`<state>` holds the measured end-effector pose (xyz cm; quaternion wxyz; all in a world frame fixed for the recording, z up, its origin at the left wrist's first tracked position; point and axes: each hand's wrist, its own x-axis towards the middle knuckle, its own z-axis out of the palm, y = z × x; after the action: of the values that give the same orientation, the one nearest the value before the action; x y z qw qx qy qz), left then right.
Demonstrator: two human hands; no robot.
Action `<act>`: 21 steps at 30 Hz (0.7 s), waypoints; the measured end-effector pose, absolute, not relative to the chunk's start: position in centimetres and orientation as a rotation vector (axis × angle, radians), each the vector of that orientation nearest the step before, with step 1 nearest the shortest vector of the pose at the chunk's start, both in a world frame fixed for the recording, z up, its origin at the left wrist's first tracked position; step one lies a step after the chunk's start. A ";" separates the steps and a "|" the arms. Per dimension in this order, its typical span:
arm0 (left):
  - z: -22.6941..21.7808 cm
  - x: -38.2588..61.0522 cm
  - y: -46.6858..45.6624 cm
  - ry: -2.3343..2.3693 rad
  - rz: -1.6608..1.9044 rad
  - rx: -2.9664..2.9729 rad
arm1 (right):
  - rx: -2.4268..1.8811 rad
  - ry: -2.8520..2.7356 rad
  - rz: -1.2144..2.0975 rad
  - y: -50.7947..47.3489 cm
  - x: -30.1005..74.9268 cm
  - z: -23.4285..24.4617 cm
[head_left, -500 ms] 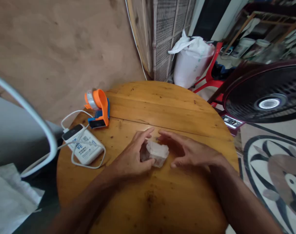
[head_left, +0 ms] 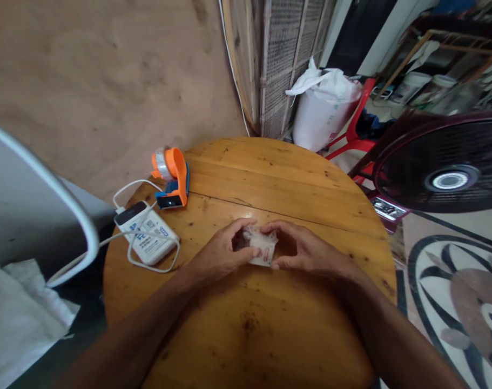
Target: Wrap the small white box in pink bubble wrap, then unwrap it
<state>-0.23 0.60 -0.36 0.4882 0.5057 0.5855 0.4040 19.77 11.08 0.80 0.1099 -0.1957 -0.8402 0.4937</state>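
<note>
Two hands (head_left: 221, 248) (head_left: 310, 249) on packet (head_left: 265, 248), tape dispenser (head_left: 181, 175), power bank (head_left: 147, 244)

I'm in what looks like a home: beyond my round yellow-brown wooden table (head_left: 290, 178), a bulging white sack (head_left: 324, 116) and red plastic chair (head_left: 359, 145); right of the table, a round dark-red fan (head_left: 452, 181).

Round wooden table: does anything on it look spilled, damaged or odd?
No spill or clear damage shows. The white cable loops loosely across the white device on the left of the table, which looks untidy. The small package between the hands has wrapping that seems crumpled.
</note>
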 end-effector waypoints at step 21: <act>-0.8 -1.9 0.7 1.267 1.033 1.283 | -0.543 -2.447 1.022 11.5 19.6 0.1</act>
<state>-1.89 0.67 -0.77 0.5071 0.5322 0.5254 0.4285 19.62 11.47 0.13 0.2157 -0.1959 -0.8828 0.3686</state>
